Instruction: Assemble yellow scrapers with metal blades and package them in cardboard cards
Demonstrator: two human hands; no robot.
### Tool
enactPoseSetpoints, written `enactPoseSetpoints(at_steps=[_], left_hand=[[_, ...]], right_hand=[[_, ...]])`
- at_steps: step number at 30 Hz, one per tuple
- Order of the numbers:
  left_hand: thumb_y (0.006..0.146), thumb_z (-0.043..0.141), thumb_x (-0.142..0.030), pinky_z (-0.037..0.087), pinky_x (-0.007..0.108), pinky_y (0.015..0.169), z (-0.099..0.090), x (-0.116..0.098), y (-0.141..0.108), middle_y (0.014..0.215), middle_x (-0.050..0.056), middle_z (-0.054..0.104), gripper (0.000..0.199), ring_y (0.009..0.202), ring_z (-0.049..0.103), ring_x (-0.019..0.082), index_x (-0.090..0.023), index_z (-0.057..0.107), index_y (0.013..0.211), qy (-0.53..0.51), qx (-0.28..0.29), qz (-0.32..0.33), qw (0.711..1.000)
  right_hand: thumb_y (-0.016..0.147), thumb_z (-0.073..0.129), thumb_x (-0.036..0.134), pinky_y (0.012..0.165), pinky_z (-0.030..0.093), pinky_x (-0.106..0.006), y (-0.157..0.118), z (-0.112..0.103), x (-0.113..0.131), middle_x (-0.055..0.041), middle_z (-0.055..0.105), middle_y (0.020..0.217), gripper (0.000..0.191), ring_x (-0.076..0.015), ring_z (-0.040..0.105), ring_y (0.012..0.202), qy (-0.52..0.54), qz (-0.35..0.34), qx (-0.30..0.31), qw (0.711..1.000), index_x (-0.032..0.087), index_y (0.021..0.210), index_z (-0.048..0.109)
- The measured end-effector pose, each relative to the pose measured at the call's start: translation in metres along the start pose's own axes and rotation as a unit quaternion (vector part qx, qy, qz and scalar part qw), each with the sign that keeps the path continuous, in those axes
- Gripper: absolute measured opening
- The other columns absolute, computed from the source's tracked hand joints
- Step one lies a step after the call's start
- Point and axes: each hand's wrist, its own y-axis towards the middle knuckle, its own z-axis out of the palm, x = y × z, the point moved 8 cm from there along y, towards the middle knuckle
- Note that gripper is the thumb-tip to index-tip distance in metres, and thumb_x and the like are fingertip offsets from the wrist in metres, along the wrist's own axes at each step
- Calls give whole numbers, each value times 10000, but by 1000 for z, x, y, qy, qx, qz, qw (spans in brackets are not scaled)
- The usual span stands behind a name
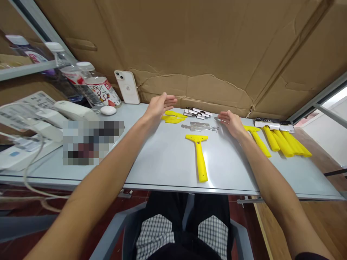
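Observation:
My left hand (162, 105) is held at the back of the grey table, fingers stretched to the right, beside flat yellow pieces (174, 117). My right hand (230, 121) is open on the other side, near a pile of small screws (214, 128). Between the hands lie flat metal plates (200, 126) and, behind them, black-and-white parts (197, 113). Nearer the front edge, a yellow scraper handle (200, 159) lies alone with its wide head pointing away. A small grey piece shows by my right fingertips; whether they touch it is unclear.
Several yellow handles (286, 142) with blade heads lie at the right, beside another yellow handle (258, 141). At the left are a white phone (127, 87), bottles (99, 86), a white round object (108, 110), chargers and cables (40, 144). Cardboard (195, 47) stands behind the table.

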Motion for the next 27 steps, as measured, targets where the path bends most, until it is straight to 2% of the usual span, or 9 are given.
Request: enactPoseSetpoints(at_steps=[4, 7, 13, 18, 21, 23, 25, 27], left_hand=[[1129, 344, -464, 527, 489, 1213, -9, 14, 0, 1449, 222, 731, 562, 1392, 690, 301, -115, 718, 1361, -85, 2, -74, 994], [1105, 370, -409, 554, 491, 1195, -13, 21, 1, 1446, 252, 727, 536, 1365, 712, 317, -86, 713, 1361, -92, 13, -127, 988], [1002, 635, -432, 643, 599, 1025, -22, 32, -3, 1305, 318, 768, 456, 1080, 821, 426, -69, 729, 1263, 50, 59, -204, 976], [927, 741, -464, 633, 620, 978, -24, 32, -12, 1080, 299, 818, 420, 1037, 822, 455, -113, 763, 1157, 137, 90, -227, 960], [931, 719, -463, 636, 565, 951, -20, 25, -14, 1113, 269, 823, 362, 1007, 825, 411, -146, 773, 1097, 163, 108, -202, 960], [933, 694, -463, 637, 523, 900, -23, 17, -9, 1160, 229, 824, 339, 965, 820, 371, -173, 784, 1084, 214, 93, -150, 961], [916, 690, -464, 618, 488, 889, -28, 7, -2, 1102, 184, 830, 336, 931, 801, 345, -192, 809, 1075, 309, 69, -67, 946], [873, 718, -462, 586, 456, 922, -27, 1, 4, 968, 147, 821, 348, 921, 776, 337, -198, 842, 1063, 422, 70, 21, 904]], right_hand=[[1118, 302, 592, 1126, 593, -433, -2, -4, 2, -221, 725, 1439, 516, -278, 696, 1380, 65, 36, 40, 996, 203, 1193, 633], [1120, 356, 575, 1146, 587, -443, -6, -7, 6, -239, 722, 1439, 487, -287, 713, 1355, 93, 59, 66, 992, 188, 1191, 644], [1107, 452, 592, 1117, 612, -477, -10, -12, 5, -229, 759, 1365, 479, -327, 747, 1285, 50, 91, 93, 990, 184, 1128, 701], [1112, 496, 539, 1107, 620, -464, -11, -13, 5, -220, 793, 1259, 433, -321, 768, 1241, 48, 92, 93, 990, 177, 1093, 733], [1112, 504, 533, 1061, 639, -454, -13, -11, 8, -213, 792, 1269, 427, -313, 780, 1206, 33, 75, 98, 992, 176, 1105, 738], [1106, 511, 493, 996, 653, -459, -14, -13, 12, -209, 788, 1284, 395, -308, 796, 1133, -18, 53, 84, 995, 171, 1138, 739], [1074, 549, 427, 947, 638, -465, -14, -18, 21, -190, 809, 1210, 336, -307, 796, 1033, -149, -2, 45, 988, 168, 1134, 754], [1024, 586, 367, 943, 593, -456, -17, -19, 35, -158, 827, 1072, 282, -308, 772, 959, -312, -82, 10, 947, 169, 1065, 782]])
